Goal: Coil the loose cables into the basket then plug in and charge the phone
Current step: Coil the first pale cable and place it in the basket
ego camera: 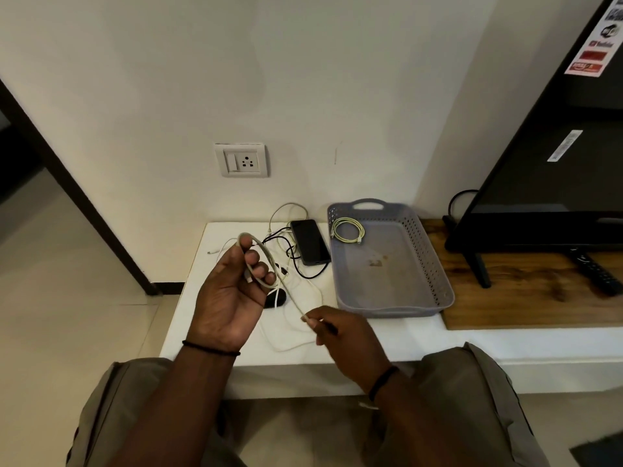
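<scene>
My left hand (232, 298) is raised over the white shelf, fingers closed on a loop of pale cable (266, 261). The same cable runs down to my right hand (344, 335), which pinches its free length between thumb and fingers. A grey perforated basket (435, 261) sits to the right with one coiled yellowish cable (349, 230) in its far left corner. A black phone (310, 242) lies face up beside the basket's left wall. Loose white and black cables (300, 274) tangle on the shelf under my hands. A wall socket (242, 160) is above the shelf.
A small black oval object (274, 299) lies among the cables. A television (553, 156) stands on a wooden top (526, 298) at the right, with a remote (596, 273) by its foot. The white shelf (421, 342) ends at the left near a dark door frame (67, 183).
</scene>
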A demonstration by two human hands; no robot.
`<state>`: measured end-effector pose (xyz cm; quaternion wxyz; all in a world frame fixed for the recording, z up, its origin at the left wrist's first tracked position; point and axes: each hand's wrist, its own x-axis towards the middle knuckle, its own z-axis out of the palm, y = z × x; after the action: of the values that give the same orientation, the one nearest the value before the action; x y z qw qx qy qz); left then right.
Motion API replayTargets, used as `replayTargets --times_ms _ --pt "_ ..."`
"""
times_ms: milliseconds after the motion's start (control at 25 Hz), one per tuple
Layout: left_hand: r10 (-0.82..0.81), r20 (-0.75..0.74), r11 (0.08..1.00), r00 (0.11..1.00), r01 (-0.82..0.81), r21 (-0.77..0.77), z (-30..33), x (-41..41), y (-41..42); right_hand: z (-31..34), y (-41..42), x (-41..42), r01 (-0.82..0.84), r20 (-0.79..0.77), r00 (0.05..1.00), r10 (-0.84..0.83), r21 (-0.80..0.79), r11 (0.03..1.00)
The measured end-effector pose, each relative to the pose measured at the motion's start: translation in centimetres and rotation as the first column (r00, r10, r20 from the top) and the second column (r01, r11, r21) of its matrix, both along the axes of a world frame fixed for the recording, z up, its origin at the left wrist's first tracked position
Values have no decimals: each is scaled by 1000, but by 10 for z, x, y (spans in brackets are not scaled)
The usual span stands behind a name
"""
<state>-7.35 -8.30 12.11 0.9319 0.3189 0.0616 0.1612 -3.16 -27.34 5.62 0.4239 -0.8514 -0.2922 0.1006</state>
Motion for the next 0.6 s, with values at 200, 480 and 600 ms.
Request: replayTargets --times_ms 200,480,600 --pt "95 -53 978 994 -84 191 -15 -3 5 13 24 -27 -178 55 980 193 -207 962" --pt "164 -123 556 979 11 831 -41 -8 -12 35 26 -29 -144 217 962 167 -118 982" --pt "49 -142 376 989 114 920 -46 -7 -19 41 15 -15 -35 336 940 51 -53 998"
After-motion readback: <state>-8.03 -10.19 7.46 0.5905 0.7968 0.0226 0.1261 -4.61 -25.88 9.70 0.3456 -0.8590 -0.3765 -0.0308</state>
